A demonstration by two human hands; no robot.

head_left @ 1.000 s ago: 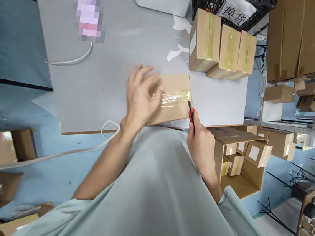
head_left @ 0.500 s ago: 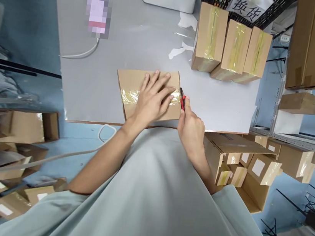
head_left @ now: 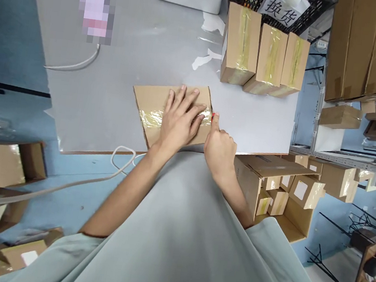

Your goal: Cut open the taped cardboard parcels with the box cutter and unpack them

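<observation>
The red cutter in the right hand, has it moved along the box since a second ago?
Yes. The red cutter in the right hand has slid toward the taped box edge; only its tip shows, and the left hand presses the box.

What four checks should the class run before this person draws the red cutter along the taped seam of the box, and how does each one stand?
1. Box held steady: ok. The left hand lies flat on the cardboard box.
2. Cutter gripped: ok. The right hand is closed around the red cutter.
3. Cutter at the seam's end: ok. Its tip sits at the right end of the tape strip.
4. Fingers off the cutting line: not ok. The left fingers lie across the tape.
5. Blade extended: cannot tell; hidden.
</observation>
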